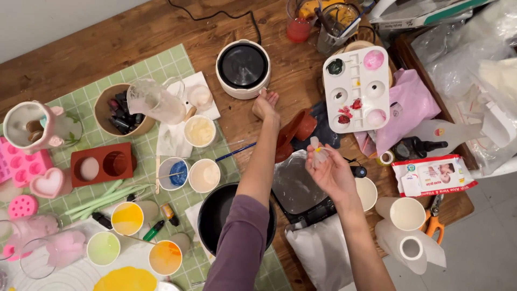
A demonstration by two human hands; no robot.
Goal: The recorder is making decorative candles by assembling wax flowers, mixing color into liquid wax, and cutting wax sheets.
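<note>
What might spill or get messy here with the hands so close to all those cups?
The left hand reaches beside the round white pot, so the sleeve may brush the cups of cream liquid below the arm. The right hand holds a small clear bottle above the foil-covered scale; tipped, it might drip there.

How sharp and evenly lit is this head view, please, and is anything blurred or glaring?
Head view: light is soft and even, shadows faint. The table and palette are sharp. The right hand and its small clear bottle are slightly soft, the left hand too. Mild glare sits on the plastic bags at right. Edges bow a little, as from a wide lens.
</note>
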